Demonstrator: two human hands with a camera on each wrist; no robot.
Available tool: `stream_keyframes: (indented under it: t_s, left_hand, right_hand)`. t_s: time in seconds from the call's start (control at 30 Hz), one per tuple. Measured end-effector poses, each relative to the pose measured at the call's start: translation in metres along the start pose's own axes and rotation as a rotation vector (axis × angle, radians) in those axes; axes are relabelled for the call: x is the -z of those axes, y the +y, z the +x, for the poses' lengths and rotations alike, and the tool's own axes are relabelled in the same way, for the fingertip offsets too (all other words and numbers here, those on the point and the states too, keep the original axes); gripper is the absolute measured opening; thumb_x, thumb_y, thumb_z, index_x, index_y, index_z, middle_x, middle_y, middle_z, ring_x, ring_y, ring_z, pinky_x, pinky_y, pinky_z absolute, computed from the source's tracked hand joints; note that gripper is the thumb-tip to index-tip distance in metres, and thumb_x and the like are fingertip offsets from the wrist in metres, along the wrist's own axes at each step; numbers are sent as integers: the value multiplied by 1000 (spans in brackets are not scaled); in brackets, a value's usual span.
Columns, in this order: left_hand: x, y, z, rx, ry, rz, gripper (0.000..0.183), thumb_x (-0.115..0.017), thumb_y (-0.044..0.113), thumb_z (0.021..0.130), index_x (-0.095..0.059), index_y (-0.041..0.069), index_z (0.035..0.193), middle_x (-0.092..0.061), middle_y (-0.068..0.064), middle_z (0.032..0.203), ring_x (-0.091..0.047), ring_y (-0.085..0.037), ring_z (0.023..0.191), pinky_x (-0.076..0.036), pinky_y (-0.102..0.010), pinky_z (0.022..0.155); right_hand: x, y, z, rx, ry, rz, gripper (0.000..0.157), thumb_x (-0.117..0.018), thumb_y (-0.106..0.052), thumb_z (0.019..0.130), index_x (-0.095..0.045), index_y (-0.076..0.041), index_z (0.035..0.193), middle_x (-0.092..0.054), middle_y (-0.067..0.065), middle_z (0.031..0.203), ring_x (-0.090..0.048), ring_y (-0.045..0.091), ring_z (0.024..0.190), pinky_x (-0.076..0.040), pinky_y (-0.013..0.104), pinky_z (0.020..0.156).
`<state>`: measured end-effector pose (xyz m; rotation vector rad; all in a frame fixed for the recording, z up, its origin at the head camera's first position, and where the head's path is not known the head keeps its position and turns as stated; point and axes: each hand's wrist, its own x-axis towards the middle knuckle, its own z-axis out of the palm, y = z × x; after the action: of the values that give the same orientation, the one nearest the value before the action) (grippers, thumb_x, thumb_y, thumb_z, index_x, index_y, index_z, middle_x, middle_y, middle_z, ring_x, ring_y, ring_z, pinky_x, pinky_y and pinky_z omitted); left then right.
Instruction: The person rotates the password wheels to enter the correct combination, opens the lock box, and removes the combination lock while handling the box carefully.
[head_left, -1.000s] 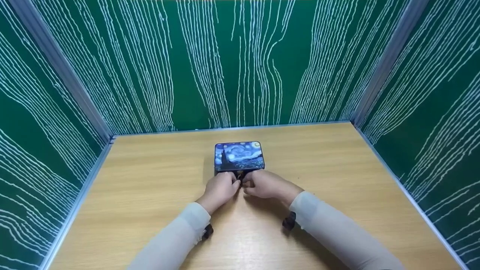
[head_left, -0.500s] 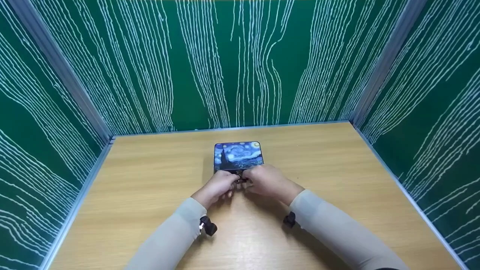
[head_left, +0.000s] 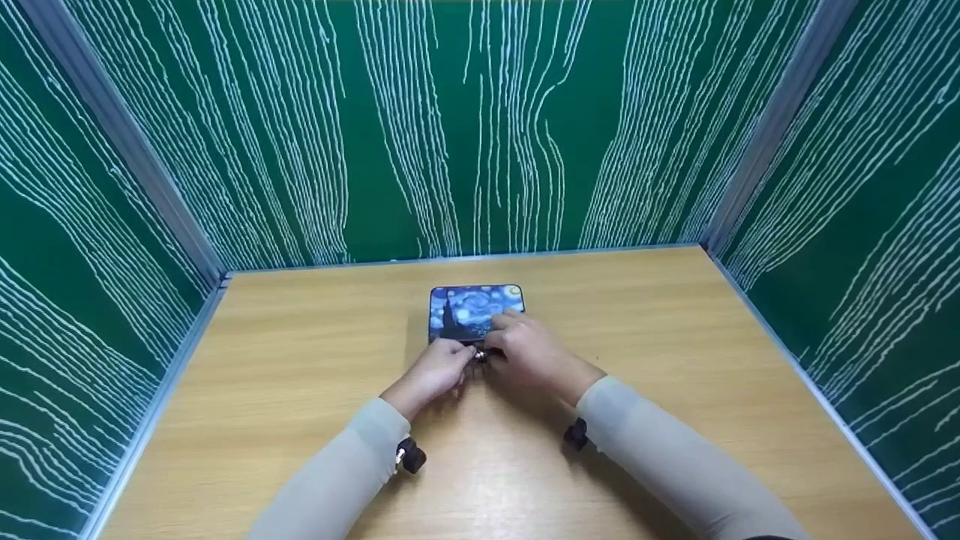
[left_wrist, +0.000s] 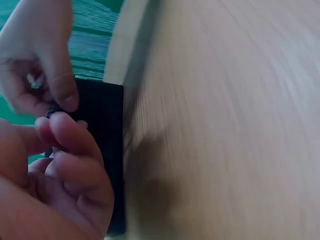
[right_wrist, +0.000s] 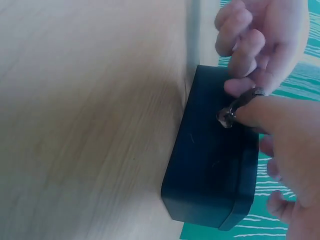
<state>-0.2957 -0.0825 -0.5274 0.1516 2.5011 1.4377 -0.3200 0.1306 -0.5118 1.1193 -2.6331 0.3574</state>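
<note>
A small dark box (head_left: 466, 304) with a blue swirling night-sky painting on its lid sits on the table, lid down. At the middle of its front is a small dark metal clasp (right_wrist: 227, 118), partly covered by fingers. My left hand (head_left: 441, 366) is at the front left, thumb and forefinger pinching at the clasp, other fingers curled below. From the right, my right hand (head_left: 534, 354) pinches the clasp with its thumb at the front, while its other fingers reach over the lid's near right corner. The dark front of the box (right_wrist: 205, 160) shows in the right wrist view.
The light wooden table (head_left: 300, 390) surrounds the box. Green panels (head_left: 525, 150) with wavy white lines stand behind and on both sides, joined by grey metal posts (head_left: 772, 120). A small black camera (head_left: 410, 455) hangs at the left wrist.
My right hand has risen and its fingers have come over the lid's near right corner. The left hand has turned, bringing thumb and forefinger to the clasp. The box has stayed in place.
</note>
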Motion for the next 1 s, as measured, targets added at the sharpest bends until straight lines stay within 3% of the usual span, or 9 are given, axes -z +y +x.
stream_keyframes:
  t_s: [0.17,0.27,0.33,0.43,0.5,0.57,0.7,0.87,1.0]
  left_hand:
    - [9,5,-3,-259,213,470,19,-69,29,110,-78,15,101,-74,-1,92,-67,-22,86,-57,-41,78]
    - [16,3,-3,-374,289,618,15,-78,29,106,-82,16,113,-73,-5,118,-65,-27,111,-60,-47,96]
    - [20,1,-2,-423,294,672,20,-84,31,103,-84,18,118,-67,-8,135,-57,-30,131,-53,-51,111]
    - [22,-3,1,-441,251,665,25,-89,36,100,-86,23,121,-56,-11,160,-43,-37,156,-38,-63,130]
    - [21,-7,3,-427,197,625,25,-89,38,100,-86,25,122,-48,-10,173,-31,-41,169,-24,-71,137]
    - [19,-11,6,-404,164,569,23,-88,37,101,-87,26,120,-45,-9,179,-25,-42,174,-18,-73,140]
    - [15,-14,9,-354,123,467,20,-87,35,102,-87,24,118,-44,-5,182,-22,-40,177,-18,-71,142]
    - [15,-8,14,-321,96,424,21,-84,32,105,-87,22,122,-48,0,180,-25,-37,177,-25,-64,142]
    - [14,-6,20,-328,114,433,24,-83,32,106,-87,20,127,-54,2,177,-27,-37,176,-26,-65,141]
  right_hand:
    - [0,9,1,-6,40,50,10,-89,-24,98,-87,-19,106,-71,5,133,-64,29,128,-58,60,113]
    - [1,11,2,-36,20,78,12,-89,-27,99,-87,-20,107,-69,8,150,-61,35,144,-46,78,123]
    - [2,11,1,-75,-8,120,12,-88,-28,100,-86,-20,109,-67,10,157,-58,39,152,-38,82,126]
    - [2,9,0,-142,-49,187,11,-86,-26,102,-85,-20,112,-64,11,165,-55,43,158,-28,87,127]
    - [1,8,-2,-171,-70,218,12,-85,-24,103,-85,-19,114,-63,12,167,-54,44,159,-32,81,129]
    - [-1,7,-3,-182,-85,241,13,-84,-21,103,-85,-18,116,-62,13,168,-55,45,159,-36,74,131]
    - [-4,8,-3,-191,-83,295,13,-84,-16,102,-85,-15,115,-59,16,170,-55,45,159,-44,59,132]
    - [-3,12,0,-201,-66,350,11,-84,-15,102,-83,-13,113,-53,21,173,-55,48,158,-46,56,131]
    - [-2,17,4,-206,-76,363,10,-83,-16,104,-83,-14,113,-51,18,176,-51,45,162,-43,56,133]
